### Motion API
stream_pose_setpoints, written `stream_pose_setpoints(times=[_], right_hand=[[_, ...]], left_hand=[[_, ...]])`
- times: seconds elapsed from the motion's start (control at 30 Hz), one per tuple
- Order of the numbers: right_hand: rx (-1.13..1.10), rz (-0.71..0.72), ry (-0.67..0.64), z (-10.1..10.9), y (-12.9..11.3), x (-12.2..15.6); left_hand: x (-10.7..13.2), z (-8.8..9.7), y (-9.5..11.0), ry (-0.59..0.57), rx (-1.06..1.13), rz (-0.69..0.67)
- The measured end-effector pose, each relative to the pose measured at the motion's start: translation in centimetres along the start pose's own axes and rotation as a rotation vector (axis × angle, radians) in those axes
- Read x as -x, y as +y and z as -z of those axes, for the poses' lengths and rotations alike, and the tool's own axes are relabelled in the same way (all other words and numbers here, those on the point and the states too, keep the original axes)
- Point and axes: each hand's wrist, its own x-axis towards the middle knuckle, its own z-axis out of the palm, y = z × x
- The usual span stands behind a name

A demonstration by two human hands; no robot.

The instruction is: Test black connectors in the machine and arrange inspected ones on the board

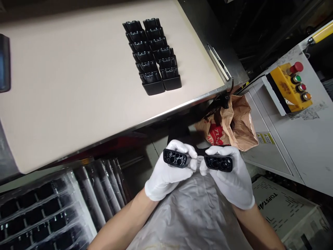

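Lying at the far left, a dark object (4, 62) juts into view on the pale-topped bench (70, 80); just below, at the near left, plastic trays (83, 205) hold rows of black pieces, with clear wrapping around them. Farther right on the bench, black moulded parts stand close together in two columns, a left column (140, 55) and a right column (163, 53), each running from far to near. Nearer, off the bench's front edge and above a grey garment (194, 208), the white-gloved left hand (163, 177) has its fingers curled around one black housing (175, 158), open only as far as the piece is wide, its hollow end with round sockets facing up. Just to its right, the gloved right hand (231, 180) grips a second black housing (218, 163) the same way, fingers bent around the sides and its hollow end also up; the two housings are near each other but apart. Beyond, thin white sticks (220, 66) lie along the bench's right edge, and a brown paper bag (243, 121) gapes below it. Farthest right are a box lettered TOPSTAR (288, 215), a pale cabinet (275, 146) and a yellow control box (287, 86) with coloured buttons.
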Motion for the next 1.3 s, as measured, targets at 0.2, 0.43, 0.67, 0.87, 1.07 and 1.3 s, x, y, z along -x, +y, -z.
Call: stream_pose_setpoints(times=[0.2,0.43,0.67,0.87,1.07,1.3], right_hand=[[-0.064,-0.021,0.004,0.4,0.0,0.2],[-0.149,-0.048,0.01,0.6,-0.3,0.5],[-0.236,-0.135,-0.003,2.5,0.3,1.0],[-0.254,-0.22,0.052,4.5,1.3,-0.7],[-0.146,-0.341,0.175,4.6,3.4,-2.6],[0.375,-0.153,0.176,2.4,-1.2,-7.6]], left_hand=[[-0.3,-1.0,0.0,-0.014,-0.049,0.015],[0.2,-1.0,-0.5,0.002,-0.102,0.039],[0.0,-0.7,-0.9,0.001,0.1,0.164],[-0.5,0.1,0.3,0.089,0.218,0.327],[1.0,1.8,-0.3,0.19,0.27,0.394],[3.5,1.0,6.4,0.276,-0.074,0.212]])
